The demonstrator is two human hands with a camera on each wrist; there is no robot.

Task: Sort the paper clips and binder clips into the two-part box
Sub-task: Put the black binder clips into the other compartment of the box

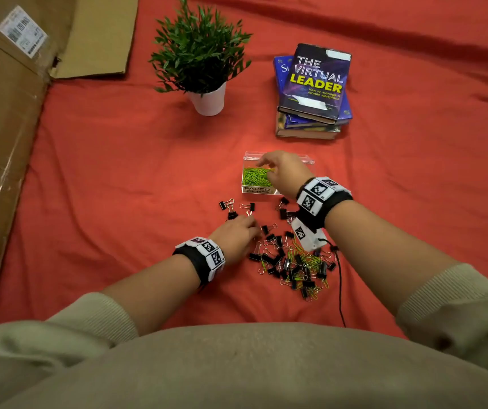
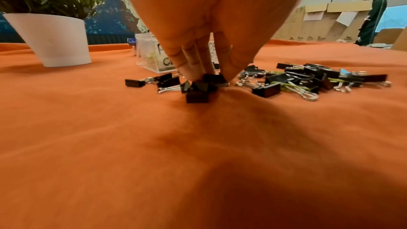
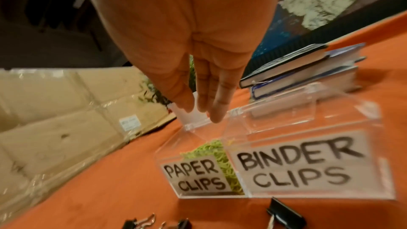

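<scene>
A clear two-part box (image 1: pixel 306 160) stands on the red cloth, labelled "PAPER CLIPS" (image 3: pixel 193 177) and "BINDER CLIPS" (image 3: pixel 297 168). Green paper clips (image 1: pixel 256 177) fill its left part. My right hand (image 3: pixel 200 111) hovers over the paper clip part with straight fingers, and I see nothing in them. A mixed pile of black binder clips and green paper clips (image 1: pixel 293 261) lies nearer to me. At the pile's left edge my left hand (image 2: pixel 209 76) reaches down, and its fingertips and thumb pinch a small cluster of binder clips (image 2: pixel 204 84). Loose binder clips (image 1: pixel 231 206) lie just in front of the box.
A potted plant (image 1: pixel 204 63) in a white pot stands at the back left and a stack of books (image 1: pixel 313 93) behind the box. Flattened cardboard (image 1: pixel 6 113) covers the left side. A black cable (image 1: pixel 340 290) runs from my right wrist. A person (image 2: pixel 372 15) stands far off.
</scene>
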